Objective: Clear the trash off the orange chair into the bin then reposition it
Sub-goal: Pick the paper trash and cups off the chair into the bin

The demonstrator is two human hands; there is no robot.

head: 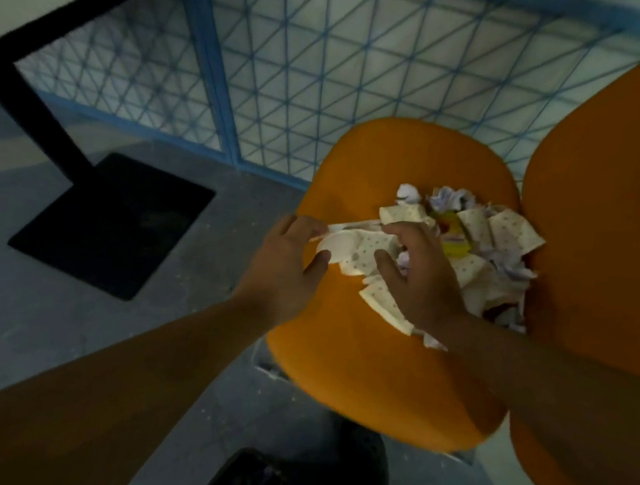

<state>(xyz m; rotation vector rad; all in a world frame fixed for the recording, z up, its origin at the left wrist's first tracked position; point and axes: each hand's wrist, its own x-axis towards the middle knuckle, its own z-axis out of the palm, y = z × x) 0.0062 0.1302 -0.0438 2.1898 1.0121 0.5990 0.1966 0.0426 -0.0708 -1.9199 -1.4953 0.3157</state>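
Both hands are working the trash pile [479, 255] heaped at the orange chair [357, 364] seat's back edge: left hand [284, 262] is pinching white paper scraps [353, 246], right hand [417, 276] is curling over them.

Orange chair [357, 364] seat carries crumpled paper trash [504, 238].

Both hands forward, left [284, 262] and right [421, 276], fingers curled, pinching.
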